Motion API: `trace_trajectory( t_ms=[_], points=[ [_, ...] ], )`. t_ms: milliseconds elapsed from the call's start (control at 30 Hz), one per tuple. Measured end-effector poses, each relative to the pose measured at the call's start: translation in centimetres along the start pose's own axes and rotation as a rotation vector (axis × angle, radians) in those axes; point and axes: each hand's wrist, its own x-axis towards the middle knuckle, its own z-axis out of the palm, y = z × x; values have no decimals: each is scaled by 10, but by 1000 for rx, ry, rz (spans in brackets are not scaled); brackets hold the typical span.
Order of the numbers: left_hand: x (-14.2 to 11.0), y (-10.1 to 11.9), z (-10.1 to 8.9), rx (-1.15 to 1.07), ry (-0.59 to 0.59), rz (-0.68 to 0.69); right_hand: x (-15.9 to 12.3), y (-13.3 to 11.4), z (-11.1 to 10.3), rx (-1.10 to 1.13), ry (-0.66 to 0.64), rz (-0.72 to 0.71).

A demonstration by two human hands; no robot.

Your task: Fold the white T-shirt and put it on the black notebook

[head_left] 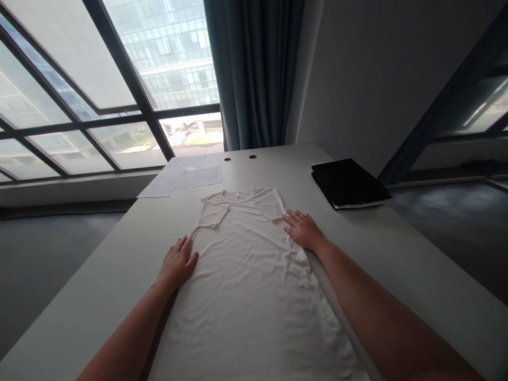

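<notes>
- White short-sleeved fabric shirt (246, 296), laid lengthwise from upper centre to bottom edge of the frame, neckline away from the body; hem out of view. Rucked on the right flank, so probably prone to deeper creasing under any sideways push.
- Large smooth white table (257, 172) beneath, from centre to lower corners. Perhaps slick enough to let the cloth slide askew under uneven pulling.
- Flat black folder (349, 182) with pale sheets at its edge, right of centre, well apart from the cloth. Little threat, barring a wide sweep of the right arm.
- Loose white printed paper sheets (178, 177), upper left of centre, near the collar. Possibly easy to scatter or catch under cloth flung forward.
- Left hand (177, 264), left of centre: open, palm down, thumb on the shirt's edge. Too much inward pressure likely to bunch the side.
- Right hand (305, 230), right of centre: open, flat, fingertips beside the right sleeve. Likely to drag it crooked by snagging.
- White left sleeve (210, 214) and right sleeve (272, 209), upper centre, lying inward over the front. Apt to twist or flip with careless lifting.
</notes>
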Motion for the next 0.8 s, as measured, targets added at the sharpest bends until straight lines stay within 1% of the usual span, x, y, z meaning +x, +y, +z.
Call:
trace_trajectory(
  t_ms=[67,133,200,267,433,600,700,800],
  points=[
    [-41,-8,1,7,23,9,1,0,-1,-8,8,1],
    [-76,-10,1,1,46,27,-3,-1,-2,-8,28,-11],
    [-103,-10,-2,-13,64,53,-12,-2,-2,1,52,-49],
    [-121,-11,-6,-34,65,93,-29,-5,-1,13,57,-102],
    [-144,-20,-21,-70,43,179,-91,-9,2,27,5,-190],
    [-160,-26,-25,-79,48,261,-148,-2,2,12,40,-216],
    [-168,-31,-22,-73,61,278,-171,4,3,-24,63,-170],
    [-175,-38,-18,-71,71,276,-181,7,3,-51,62,-109]
  ],
)
